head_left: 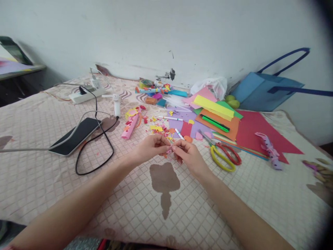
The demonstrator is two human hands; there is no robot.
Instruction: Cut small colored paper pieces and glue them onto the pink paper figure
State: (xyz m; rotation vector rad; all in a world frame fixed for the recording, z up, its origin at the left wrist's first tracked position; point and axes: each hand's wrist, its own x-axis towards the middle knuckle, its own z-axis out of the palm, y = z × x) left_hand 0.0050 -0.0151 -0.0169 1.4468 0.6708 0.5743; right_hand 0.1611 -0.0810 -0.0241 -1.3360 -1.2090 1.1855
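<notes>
Both hands meet over the patterned cloth, fingertips pinched together on a small pink paper piece (pixel 169 149). My left hand (pixel 151 148) is closed, thumb and fingers pressing the piece from the left. From the right, my right hand (pixel 187 155) pinches the same piece; its exact shape is mostly hidden by the fingers. Just beyond them lies a heap of tiny paper scraps (pixel 162 129). A pink paper roll (pixel 130 126) decorated with small cut-outs is left of the scraps. Scissors (pixel 222 154) with red and yellow handles rest to the right, blades partly apart.
Coloured paper sheets (pixel 260 133), a green cutter (pixel 215 123) and markers (pixel 170 118) spread at the right and centre. A purple paper roll (pixel 269 151) lies farther right. A blue bag (pixel 262 91) stands by the wall. At left are a black tablet-like device (pixel 75 136), cables and a power strip (pixel 87 94).
</notes>
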